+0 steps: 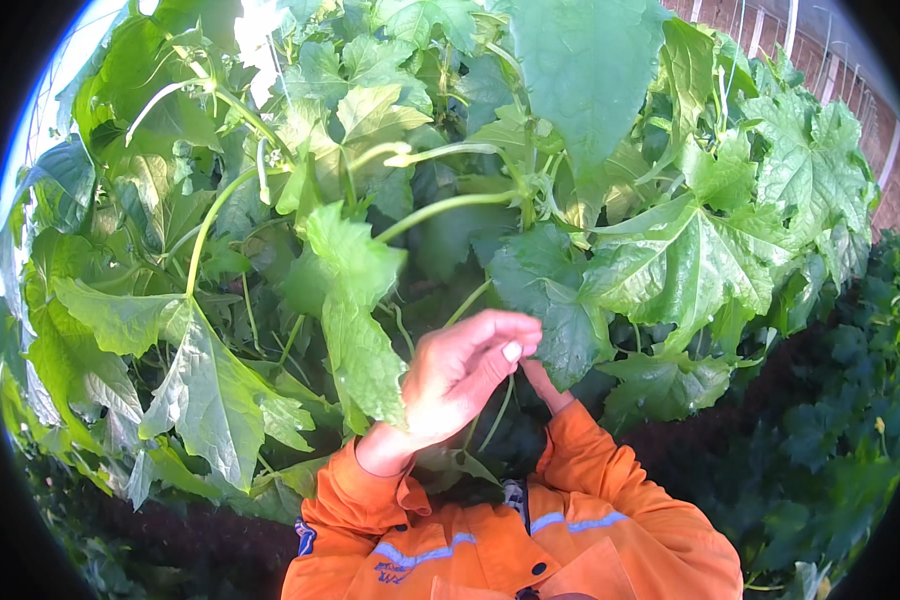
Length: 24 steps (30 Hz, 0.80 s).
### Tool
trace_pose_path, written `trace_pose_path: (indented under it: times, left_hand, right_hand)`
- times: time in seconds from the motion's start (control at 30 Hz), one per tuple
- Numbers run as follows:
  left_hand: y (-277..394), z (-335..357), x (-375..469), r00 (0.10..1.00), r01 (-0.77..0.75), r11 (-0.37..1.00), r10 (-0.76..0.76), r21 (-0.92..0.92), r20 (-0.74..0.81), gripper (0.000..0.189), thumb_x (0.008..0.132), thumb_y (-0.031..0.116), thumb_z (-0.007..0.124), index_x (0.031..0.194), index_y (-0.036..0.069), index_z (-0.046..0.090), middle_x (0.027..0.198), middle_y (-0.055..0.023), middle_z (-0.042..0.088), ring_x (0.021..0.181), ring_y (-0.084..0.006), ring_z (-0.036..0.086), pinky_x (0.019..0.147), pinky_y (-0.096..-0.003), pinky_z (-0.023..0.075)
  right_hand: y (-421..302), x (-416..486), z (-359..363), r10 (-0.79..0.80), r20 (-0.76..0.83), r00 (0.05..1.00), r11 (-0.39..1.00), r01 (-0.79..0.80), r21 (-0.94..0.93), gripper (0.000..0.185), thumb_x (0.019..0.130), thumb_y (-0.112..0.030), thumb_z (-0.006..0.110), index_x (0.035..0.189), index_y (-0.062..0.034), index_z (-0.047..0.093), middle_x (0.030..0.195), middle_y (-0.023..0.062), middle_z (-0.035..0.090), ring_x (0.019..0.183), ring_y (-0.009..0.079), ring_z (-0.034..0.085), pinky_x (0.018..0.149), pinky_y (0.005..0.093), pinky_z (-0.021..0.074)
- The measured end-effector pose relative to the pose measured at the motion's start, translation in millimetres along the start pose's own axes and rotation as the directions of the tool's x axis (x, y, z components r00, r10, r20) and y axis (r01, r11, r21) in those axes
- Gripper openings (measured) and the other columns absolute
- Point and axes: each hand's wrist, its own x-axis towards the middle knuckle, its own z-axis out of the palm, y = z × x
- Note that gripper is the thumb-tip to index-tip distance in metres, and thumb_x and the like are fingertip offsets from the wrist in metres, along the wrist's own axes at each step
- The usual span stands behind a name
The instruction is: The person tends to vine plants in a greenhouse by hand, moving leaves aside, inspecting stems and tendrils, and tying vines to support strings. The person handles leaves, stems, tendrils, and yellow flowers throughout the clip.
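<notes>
My left hand (461, 371) is raised in front of leafy climbing vines that look like a cucurbit crop. Its fingers curl towards the thumb, and I see nothing held between them. Just beyond it, my right hand (544, 384) is mostly hidden by a dark green lobed leaf (553, 300) and the left fingertips; what it touches does not show. A bright, blurred leaf (356, 315) hangs close to the left wrist. Above both hands, a pale green leaf stalk (446, 210) runs to an upright vine stem (526, 176).
Broad leaves (690, 255) crowd the right, and more leaves (202, 397) droop at the left. Thin white strings (733, 45) hang near a brownish wall (896, 180). Another row of plants (832, 450) grows beyond dark ground (690, 450). I wear an orange jacket (487, 547).
</notes>
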Motion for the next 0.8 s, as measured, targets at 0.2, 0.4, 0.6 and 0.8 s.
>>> trace_pose_path:
  times: [0.2,0.4,0.6,0.8]
  left_hand:
    - [14,-3,57,0.859,-0.296,0.924,0.146,-0.244,-0.490,0.038,0.089,0.011,0.063,0.123,0.003,0.048,0.125,-0.0091,0.052,0.113,-0.0184,0.053,0.097,-0.0345,0.0426]
    - [43,-6,93,0.846,-0.261,0.911,0.057,-0.318,-0.530,0.056,0.084,0.010,0.068,0.131,0.003,0.040,0.121,-0.0072,0.053,0.103,-0.0157,0.056,0.089,-0.0314,0.0452]
    - [34,-13,65,0.809,-0.411,0.907,0.318,-0.089,-0.494,0.044,0.084,0.002,0.065,0.124,0.002,0.048,0.114,-0.0080,0.058,0.104,-0.0145,0.057,0.091,-0.0278,0.0444]
    - [55,-25,20,0.975,-0.126,0.936,0.177,0.329,-0.132,0.018,0.086,0.000,0.062,0.103,-0.001,0.061,0.112,-0.0101,0.060,0.105,-0.0162,0.057,0.092,-0.0280,0.0446]
  right_hand:
    - [2,4,16,-0.124,-0.126,0.984,0.984,0.138,0.110,0.019,0.084,-0.008,0.070,0.100,-0.0035,0.060,0.094,0.0020,0.061,0.088,0.0135,0.058,0.081,0.0292,0.0494]
    - [27,7,2,-0.107,-0.082,0.991,0.994,0.106,-0.021,0.025,0.085,-0.011,0.069,0.107,-0.0035,0.059,0.099,0.0017,0.060,0.090,0.0120,0.057,0.083,0.0294,0.0493]
    - [38,15,-7,-0.108,-0.126,0.986,0.994,0.106,-0.028,0.022,0.089,-0.015,0.065,0.107,-0.0047,0.057,0.104,0.0026,0.060,0.092,0.0111,0.058,0.084,0.0265,0.0478]
    - [13,18,-37,0.095,-0.210,0.973,0.987,-0.064,0.149,0.017,0.091,-0.017,0.062,0.104,-0.0063,0.057,0.103,0.0020,0.061,0.092,0.0098,0.058,0.082,0.0252,0.0471]
